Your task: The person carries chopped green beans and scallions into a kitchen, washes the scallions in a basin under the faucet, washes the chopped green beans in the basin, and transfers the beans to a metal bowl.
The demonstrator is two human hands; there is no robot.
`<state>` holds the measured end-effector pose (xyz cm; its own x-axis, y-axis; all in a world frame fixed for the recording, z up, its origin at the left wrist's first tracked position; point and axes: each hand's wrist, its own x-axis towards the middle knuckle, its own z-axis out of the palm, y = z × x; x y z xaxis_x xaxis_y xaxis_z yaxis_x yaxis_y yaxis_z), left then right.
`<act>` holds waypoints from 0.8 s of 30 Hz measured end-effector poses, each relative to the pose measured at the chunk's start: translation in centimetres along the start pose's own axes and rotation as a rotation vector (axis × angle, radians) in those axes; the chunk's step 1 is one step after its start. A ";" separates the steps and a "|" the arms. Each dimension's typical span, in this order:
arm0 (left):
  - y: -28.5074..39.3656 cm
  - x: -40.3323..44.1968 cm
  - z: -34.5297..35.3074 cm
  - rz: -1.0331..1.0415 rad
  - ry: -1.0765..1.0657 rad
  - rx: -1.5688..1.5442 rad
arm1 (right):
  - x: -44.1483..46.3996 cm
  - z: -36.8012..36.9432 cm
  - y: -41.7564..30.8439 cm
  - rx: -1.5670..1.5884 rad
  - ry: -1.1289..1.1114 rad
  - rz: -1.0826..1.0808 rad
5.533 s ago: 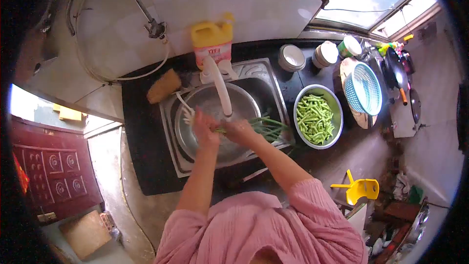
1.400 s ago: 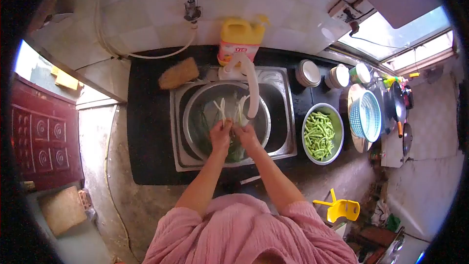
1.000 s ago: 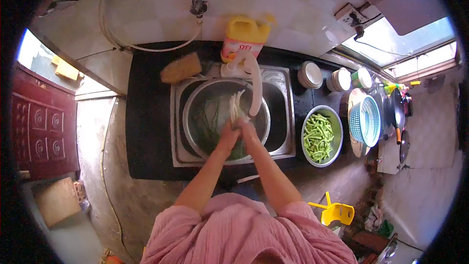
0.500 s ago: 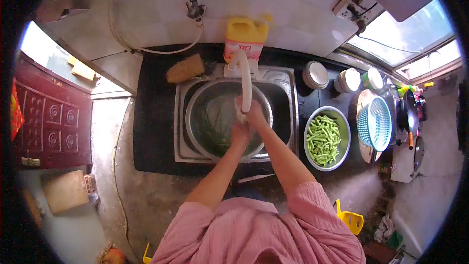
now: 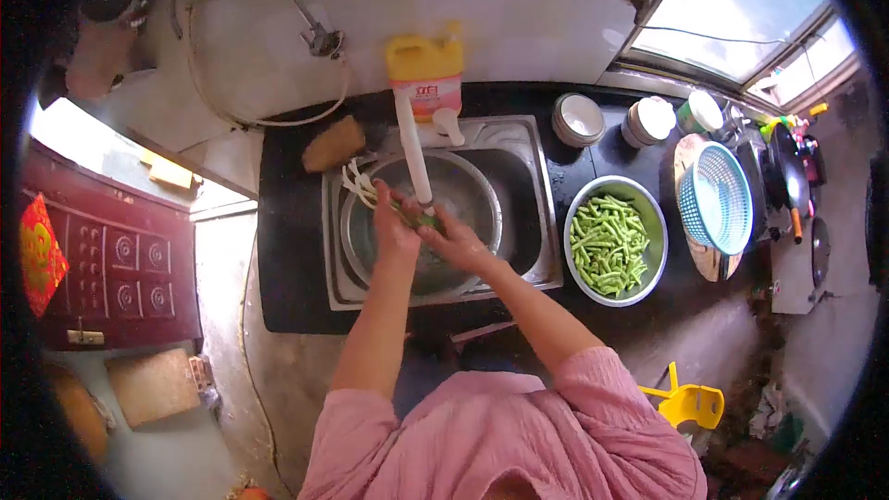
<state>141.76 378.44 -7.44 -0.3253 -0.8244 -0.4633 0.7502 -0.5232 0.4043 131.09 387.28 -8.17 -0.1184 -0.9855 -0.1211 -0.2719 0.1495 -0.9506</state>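
A bunch of green onions (image 5: 357, 183) lies across my hands, its white root ends fanned out to the left. My left hand (image 5: 396, 230) is closed around its middle. My right hand (image 5: 459, 241) grips the green leaf part just to the right, its fingers bent around it. Both hands are over a round metal basin (image 5: 496, 213) standing in the steel sink (image 5: 537, 268). The white faucet spout (image 5: 414, 150) comes down between them, its end close to the leaves. The basin's contents are partly hidden by my hands.
To the right stand a bowl of green beans (image 5: 607, 245) and a blue basket (image 5: 713, 199) on a board. Stacked bowls (image 5: 579, 118) line the back. A yellow detergent jug (image 5: 424, 69) stands behind the sink, beside a brown sponge-like block (image 5: 333, 143).
My hands have come up out of the basin's middle and moved apart. The green onions now show, with their white ends pointing left. The whole view has shifted somewhat.
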 end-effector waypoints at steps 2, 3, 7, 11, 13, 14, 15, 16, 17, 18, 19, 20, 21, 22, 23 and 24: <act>0.4 -0.3 -0.4 0.083 -0.144 0.011 | 0.3 -1.3 -0.3 0.055 -0.033 -0.019; 0.3 -0.5 -0.9 0.111 -0.180 0.011 | 0.5 -1.8 -0.2 0.106 -0.052 -0.030; 0.1 -0.2 -4.0 0.017 -0.346 -0.028 | 0.3 -1.4 2.0 0.150 0.004 -0.002; -0.4 -1.3 -4.0 0.090 -0.228 -0.107 | 0.6 0.1 2.7 0.028 0.071 0.051; -0.4 -1.4 -4.6 0.081 -0.257 -0.155 | 0.8 1.4 3.6 0.034 0.228 -0.071; -0.3 -1.3 -5.2 0.088 -0.233 -0.139 | 0.7 1.9 3.1 0.037 0.307 -0.133; -0.3 -1.1 -5.7 0.094 -0.209 -0.123 | 0.5 2.0 2.7 0.092 0.249 -0.100; -0.4 -1.0 -6.3 0.099 -0.186 -0.108 | 0.2 2.1 2.4 0.145 0.192 -0.068; -0.4 -1.1 -6.4 0.091 -0.195 -0.101 | -0.1 2.1 1.8 0.197 0.134 -0.035; -0.4 -1.2 -6.5 0.081 -0.201 -0.092 | -0.3 2.0 1.7 0.125 0.081 -0.028; -0.3 -1.3 -6.6 0.071 -0.209 -0.082 | -0.4 1.7 1.6 0.054 0.028 -0.022; -0.1 -1.3 -6.7 0.052 -0.219 -0.071 | -0.3 1.5 1.6 -0.016 -0.022 -0.018; 0.1 -1.2 -6.7 0.032 -0.231 -0.060 | -0.1 1.3 1.5 -0.026 -0.049 -0.017; 0.3 -1.3 -6.7 0.011 -0.243 -0.050 | 0.2 1.0 1.5 -0.037 -0.075 -0.016; 0.3 -1.2 -6.9 0.021 -0.265 -0.057 | 0.4 0.8 1.3 -0.050 -0.100 -0.016; 0.4 -1.1 -7.2 0.031 -0.287 -0.065 | 0.4 0.7 1.1 -0.146 -0.079 -0.056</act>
<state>146.57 380.67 -12.41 -0.4439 -0.8721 -0.2060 0.7948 -0.4893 0.3589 131.40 387.00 -9.42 -0.0257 -0.9950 -0.0963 -0.4122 0.0983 -0.9058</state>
